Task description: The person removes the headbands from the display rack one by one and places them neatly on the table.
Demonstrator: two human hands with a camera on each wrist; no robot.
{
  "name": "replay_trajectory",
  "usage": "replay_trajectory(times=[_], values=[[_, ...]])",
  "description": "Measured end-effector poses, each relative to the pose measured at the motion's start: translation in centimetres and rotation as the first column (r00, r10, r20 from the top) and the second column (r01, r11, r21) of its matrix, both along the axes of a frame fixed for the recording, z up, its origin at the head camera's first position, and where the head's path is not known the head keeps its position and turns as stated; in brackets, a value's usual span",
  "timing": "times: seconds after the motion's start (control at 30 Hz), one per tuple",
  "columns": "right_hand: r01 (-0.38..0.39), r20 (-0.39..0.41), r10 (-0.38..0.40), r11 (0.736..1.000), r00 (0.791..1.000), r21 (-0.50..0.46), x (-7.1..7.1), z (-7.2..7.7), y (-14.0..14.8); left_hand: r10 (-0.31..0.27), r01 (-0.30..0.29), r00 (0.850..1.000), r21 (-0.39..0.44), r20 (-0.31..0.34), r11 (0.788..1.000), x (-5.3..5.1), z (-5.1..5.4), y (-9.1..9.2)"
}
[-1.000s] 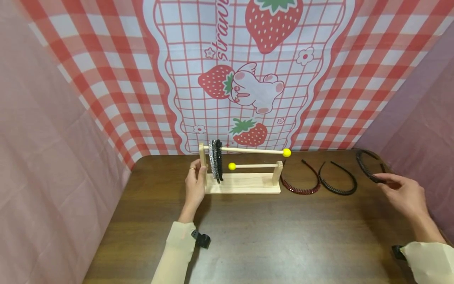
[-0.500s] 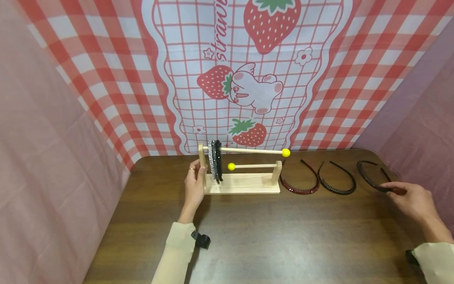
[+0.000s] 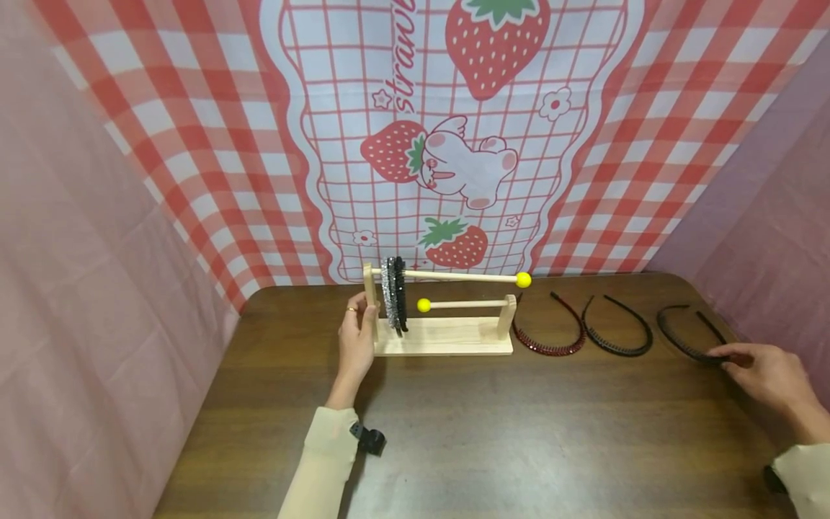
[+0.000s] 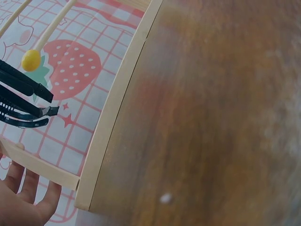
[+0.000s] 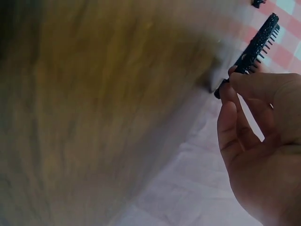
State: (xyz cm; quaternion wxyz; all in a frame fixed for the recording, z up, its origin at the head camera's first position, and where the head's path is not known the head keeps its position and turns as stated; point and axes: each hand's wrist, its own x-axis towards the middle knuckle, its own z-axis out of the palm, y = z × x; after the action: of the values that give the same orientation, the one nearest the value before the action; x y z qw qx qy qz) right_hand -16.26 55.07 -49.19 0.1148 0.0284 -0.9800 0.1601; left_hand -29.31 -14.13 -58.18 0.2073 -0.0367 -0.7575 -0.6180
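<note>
My left hand (image 3: 357,339) holds the left upright of a wooden stand (image 3: 454,337) with two rods. Several headbands (image 3: 393,295), silver and black, hang at the left end of its upper rod; their open ends show in the left wrist view. At the right of the table, my right hand (image 3: 774,378) pinches a black headband (image 3: 689,351) by its curved side between thumb and fingers. Small comb teeth line that headband (image 5: 257,44) in the right wrist view. Whether it touches the table is unclear.
A dark red toothed headband (image 3: 550,351) and another black headband (image 3: 625,352) lie between the stand and my right hand. Yellow balls cap the upper rod (image 3: 523,280) and lower rod (image 3: 424,305). A strawberry-print cloth (image 3: 473,166) hangs behind the brown table (image 3: 486,432).
My right hand has moved right and nearer to me, drawing the pinched black headband along and turning it. My left hand has stayed on the stand.
</note>
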Motion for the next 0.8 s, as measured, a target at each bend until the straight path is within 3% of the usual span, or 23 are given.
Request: replay_trajectory(times=[0.23, 0.33, 0.37, 0.5, 0.57, 0.6, 0.63, 0.67, 0.73, 0.8], values=[[-0.015, 0.021, 0.014, 0.999, 1.000, 0.038, -0.6, 0.1, 1.0, -0.002, 0.002, 1.000, 0.008, -0.001, 1.000, -0.1, -0.3, -0.1], [-0.034, 0.011, 0.034, 0.998, 0.999, 0.055, -1.0, 0.2, 1.1, 0.008, -0.008, 1.000, -0.001, -0.014, 1.000, 0.1, 0.1, 0.0], [-0.035, 0.010, 0.035, 0.998, 0.999, 0.060, -1.1, 0.2, 1.1, 0.000, 0.000, 0.999, 0.007, -0.036, 1.000, 0.8, 1.1, 0.1], [-0.024, 0.044, 0.021, 0.998, 0.999, 0.067, -1.4, 0.3, 1.2, 0.011, -0.011, 0.999, -0.004, -0.039, 1.000, 1.0, 1.4, 0.3], [-0.016, 0.054, 0.012, 0.997, 0.998, 0.079, -1.5, 0.3, 1.2, 0.009, -0.009, 0.999, 0.002, -0.031, 1.000, 0.9, 1.3, 0.2], [-0.019, 0.062, 0.014, 0.996, 0.998, 0.084, -1.6, 0.3, 1.3, 0.016, -0.016, 1.000, -0.007, -0.009, 1.000, 0.2, 0.3, 0.2], [-0.020, 0.067, 0.014, 0.996, 0.998, 0.089, -1.7, 0.3, 1.3, 0.011, -0.011, 1.000, -0.003, -0.005, 1.000, 0.0, 0.0, 0.1], [-0.024, 0.075, 0.017, 0.995, 0.997, 0.098, -1.8, 0.4, 1.4, 0.009, -0.009, 1.000, 0.005, 0.001, 1.000, 0.2, 0.2, 0.2], [-0.033, 0.090, 0.023, 0.994, 0.996, 0.108, -2.1, 0.6, 1.3, 0.001, -0.001, 1.000, 0.017, 0.003, 1.000, 1.3, 1.8, 0.5], [-0.039, 0.110, 0.027, 0.993, 0.994, 0.110, -2.3, 0.9, 1.2, 0.005, -0.005, 1.000, 0.011, -0.006, 1.000, 1.5, 2.1, 0.6]])
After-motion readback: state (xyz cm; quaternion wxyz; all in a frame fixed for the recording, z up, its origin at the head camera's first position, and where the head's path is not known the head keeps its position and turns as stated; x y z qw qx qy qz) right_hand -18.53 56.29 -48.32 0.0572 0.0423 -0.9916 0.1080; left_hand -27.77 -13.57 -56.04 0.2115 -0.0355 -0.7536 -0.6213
